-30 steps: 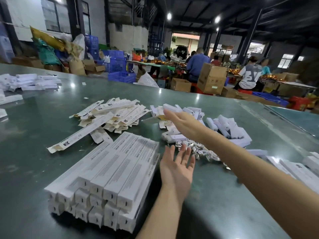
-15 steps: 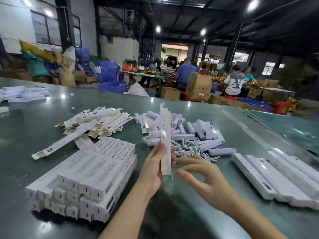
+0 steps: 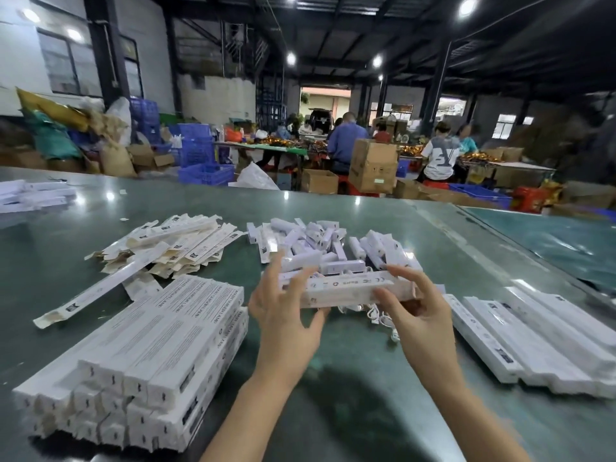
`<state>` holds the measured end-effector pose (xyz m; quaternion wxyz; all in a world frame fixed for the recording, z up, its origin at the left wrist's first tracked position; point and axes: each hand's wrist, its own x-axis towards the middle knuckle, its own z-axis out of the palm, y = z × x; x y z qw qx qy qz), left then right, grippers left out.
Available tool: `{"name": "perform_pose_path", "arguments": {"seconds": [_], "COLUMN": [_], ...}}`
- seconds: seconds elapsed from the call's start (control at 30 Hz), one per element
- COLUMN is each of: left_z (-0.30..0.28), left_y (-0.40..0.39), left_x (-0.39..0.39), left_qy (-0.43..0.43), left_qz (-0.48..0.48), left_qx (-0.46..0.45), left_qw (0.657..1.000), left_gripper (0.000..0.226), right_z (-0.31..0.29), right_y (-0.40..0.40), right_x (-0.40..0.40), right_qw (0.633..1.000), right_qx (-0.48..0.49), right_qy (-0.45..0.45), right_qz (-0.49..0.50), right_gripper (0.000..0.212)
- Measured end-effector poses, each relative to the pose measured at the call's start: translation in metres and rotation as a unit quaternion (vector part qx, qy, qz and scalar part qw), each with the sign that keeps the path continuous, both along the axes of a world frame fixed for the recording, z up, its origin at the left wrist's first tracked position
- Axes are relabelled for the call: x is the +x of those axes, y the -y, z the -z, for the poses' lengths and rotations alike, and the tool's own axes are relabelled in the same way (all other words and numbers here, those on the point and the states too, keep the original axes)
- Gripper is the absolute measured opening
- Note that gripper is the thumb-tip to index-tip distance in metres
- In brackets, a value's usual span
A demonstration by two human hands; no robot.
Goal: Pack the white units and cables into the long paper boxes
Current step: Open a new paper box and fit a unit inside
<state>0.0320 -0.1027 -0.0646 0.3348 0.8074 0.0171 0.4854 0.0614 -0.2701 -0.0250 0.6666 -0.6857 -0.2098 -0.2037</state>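
Note:
Both hands hold one long white paper box (image 3: 346, 290) crosswise above the green table (image 3: 350, 395). My left hand (image 3: 283, 315) grips its left end, my right hand (image 3: 416, 311) pinches its right end. Behind the box lies a heap of white units (image 3: 320, 241), and white cables (image 3: 380, 316) show just under the box. A stack of closed long boxes (image 3: 143, 355) sits at my left. A pile of flat unfolded boxes (image 3: 173, 241) lies further back on the left.
More long white boxes (image 3: 533, 335) lie in a row at the right. Another white pile (image 3: 30, 195) sits at the far left edge. Beyond the table, people work among cardboard cartons (image 3: 373, 165) and blue crates (image 3: 203, 161).
The box stood upright in my left hand half a second ago; now it lies horizontal, held by both hands. One second ago both hands were bare and reaching toward the piles.

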Motion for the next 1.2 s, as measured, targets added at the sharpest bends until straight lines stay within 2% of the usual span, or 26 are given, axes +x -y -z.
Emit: {"name": "perform_pose_path", "arguments": {"seconds": [0.07, 0.13, 0.17, 0.2, 0.23, 0.3, 0.37, 0.43, 0.47, 0.53, 0.6, 0.7, 0.77, 0.87, 0.97, 1.1, 1.2], "left_z": [-0.003, -0.008, -0.011, -0.013, -0.013, -0.014, -0.017, -0.022, -0.023, -0.021, -0.021, -0.021, -0.021, -0.021, -0.02, -0.018, -0.018], "left_y": [0.007, 0.013, 0.016, 0.019, 0.022, 0.023, 0.019, 0.016, 0.016, 0.016, 0.017, 0.02, 0.023, 0.026, 0.022, 0.018, 0.02], "left_x": [-0.002, -0.002, -0.002, -0.002, -0.002, -0.001, -0.002, -0.005, -0.006, -0.006, -0.007, -0.01, -0.009, -0.007, -0.005, -0.005, -0.005], "left_qy": [0.006, -0.012, -0.05, -0.096, -0.136, -0.158, -0.173, -0.201, -0.207, -0.201, -0.182, -0.143, -0.123, -0.1, -0.097, -0.096, -0.091], "left_qz": [0.004, 0.062, 0.111, 0.157, 0.188, 0.222, 0.287, 0.372, 0.398, 0.416, 0.435, 0.466, 0.473, 0.461, 0.426, 0.419, 0.433], "left_qx": [-0.117, -0.27, -0.347, -0.409, -0.456, -0.541, -0.605, -0.63, -0.633, -0.638, -0.638, -0.658, -0.668, -0.662, -0.658, -0.67, -0.666], "left_qw": [0.993, 0.961, 0.93, 0.894, 0.859, 0.795, 0.722, 0.651, 0.63, 0.616, 0.609, 0.574, 0.561, 0.582, 0.613, 0.605, 0.6], "left_gripper": [0.073, 0.051, 0.039, 0.039, 0.047, 0.055, 0.056, 0.057, 0.059, 0.069, 0.069, 0.035, 0.025, 0.032, 0.049, 0.061, 0.06], "right_z": [0.007, 0.014, 0.016, 0.019, 0.021, 0.024, 0.026, 0.026, 0.026, 0.026, 0.026, 0.023, 0.022, 0.021, 0.021, 0.022, 0.022], "right_y": [-0.001, -0.001, -0.001, -0.002, -0.002, -0.001, -0.001, -0.003, -0.004, -0.004, -0.004, -0.006, -0.008, -0.01, -0.01, -0.007, -0.007], "right_x": [0.0, 0.0, -0.001, -0.002, -0.002, -0.002, -0.002, -0.002, -0.003, -0.005, -0.007, -0.009, -0.011, -0.014, -0.016, -0.014, -0.013], "right_qw": [0.998, 0.997, 0.996, 0.995, 0.992, 0.969, 0.945, 0.938, 0.937, 0.935, 0.935, 0.943, 0.952, 0.962, 0.975, 0.973, 0.971], "right_qx": [0.047, 0.051, 0.043, 0.026, 0.0, -0.076, -0.114, -0.136, -0.146, -0.16, -0.166, -0.156, -0.134, -0.11, -0.106, -0.133, -0.139], "right_qy": [0.025, 0.053, 0.067, 0.085, 0.116, 0.224, 0.302, 0.317, 0.316, 0.313, 0.31, 0.288, 0.272, 0.243, 0.192, 0.189, 0.195], "right_qz": [0.023, 0.035, 0.038, 0.044, 0.055, 0.076, 0.047, -0.003, -0.022, -0.046, -0.052, -0.049, -0.048, -0.054, -0.042, -0.001, 0.019], "right_gripper": [0.03, 0.031, 0.032, 0.034, 0.036, 0.038, 0.036, 0.036, 0.037, 0.04, 0.039, 0.033, 0.026, 0.03, 0.04, 0.027, 0.016]}}
